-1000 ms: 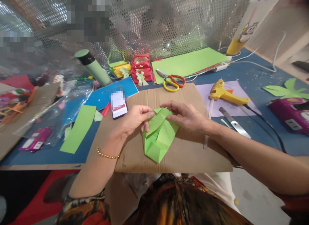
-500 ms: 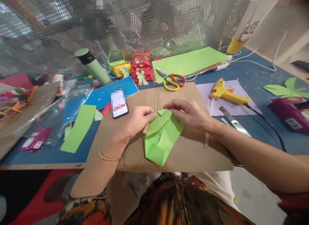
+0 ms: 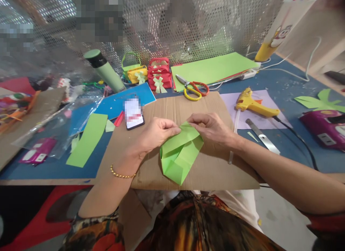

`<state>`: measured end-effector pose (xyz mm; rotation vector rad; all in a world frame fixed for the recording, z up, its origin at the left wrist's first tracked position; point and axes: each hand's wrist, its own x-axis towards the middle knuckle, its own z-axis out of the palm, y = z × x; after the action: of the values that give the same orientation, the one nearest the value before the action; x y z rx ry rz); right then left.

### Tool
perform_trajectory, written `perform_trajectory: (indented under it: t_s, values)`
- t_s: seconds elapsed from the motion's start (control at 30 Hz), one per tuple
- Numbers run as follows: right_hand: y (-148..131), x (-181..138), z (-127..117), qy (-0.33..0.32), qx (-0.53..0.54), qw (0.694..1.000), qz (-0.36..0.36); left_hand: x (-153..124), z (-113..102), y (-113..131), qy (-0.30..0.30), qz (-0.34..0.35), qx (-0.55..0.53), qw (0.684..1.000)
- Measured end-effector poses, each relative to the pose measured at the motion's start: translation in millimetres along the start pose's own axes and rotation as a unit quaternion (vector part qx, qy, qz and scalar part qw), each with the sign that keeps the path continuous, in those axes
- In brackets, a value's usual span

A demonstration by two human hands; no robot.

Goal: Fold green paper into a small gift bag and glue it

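A folded green paper piece [image 3: 179, 152] lies on a sheet of brown cardboard [image 3: 215, 168] at the near edge of the blue table. My left hand [image 3: 155, 134] pinches its upper left edge, fingers closed on the paper. My right hand [image 3: 211, 127] pinches the upper right corner, fingers curled onto the fold. The two hands almost meet over the top of the paper. A gold bracelet [image 3: 121, 173] sits on my left wrist.
A phone [image 3: 133, 116] lies left of the hands, scissors [image 3: 194, 89] and green sheets [image 3: 212, 67] behind. A yellow glue gun [image 3: 252, 103] and metal blade [image 3: 262, 136] lie right, with a purple box [image 3: 325, 127]. Small paper baskets [image 3: 149, 74], a green bottle [image 3: 104, 69] and green strip [image 3: 88, 139] stand left.
The green paper has been folded tighter and its top flap pressed down. Both hands have shifted slightly nearer each other on the top edge.
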<state>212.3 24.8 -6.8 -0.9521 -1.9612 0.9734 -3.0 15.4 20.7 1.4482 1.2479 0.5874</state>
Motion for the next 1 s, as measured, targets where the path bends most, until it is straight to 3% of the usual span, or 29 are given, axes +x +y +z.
perform_trajectory:
  t_s: [0.13, 0.27, 0.4, 0.83, 1.0]
  values:
    - [4.8, -0.7, 2.7, 0.011, -0.012, 1.0, -0.002, -0.9, 1.1, 1.1, -0.005, 0.003, -0.001, 1.0]
    - [7.6, -0.8, 3.5, 0.058, -0.043, 0.99, -0.119, -0.8, 2.1, 2.5, -0.002, 0.014, 0.016, 1.0]
    - [7.8, 0.5, 1.2, 0.044, -0.063, 0.979, -0.188, -0.3, 2.8, 3.2, -0.002, 0.025, 0.018, 1.0]
    - [7.5, 2.0, 0.0, 0.052, -0.065, 0.98, -0.179, 0.7, 1.1, -0.4, -0.007, 0.079, 0.021, 0.997]
    - [4.5, 1.9, 2.1, 0.063, -0.071, 0.98, -0.176, 0.9, 2.3, -0.8, 0.003, 0.063, 0.006, 0.998]
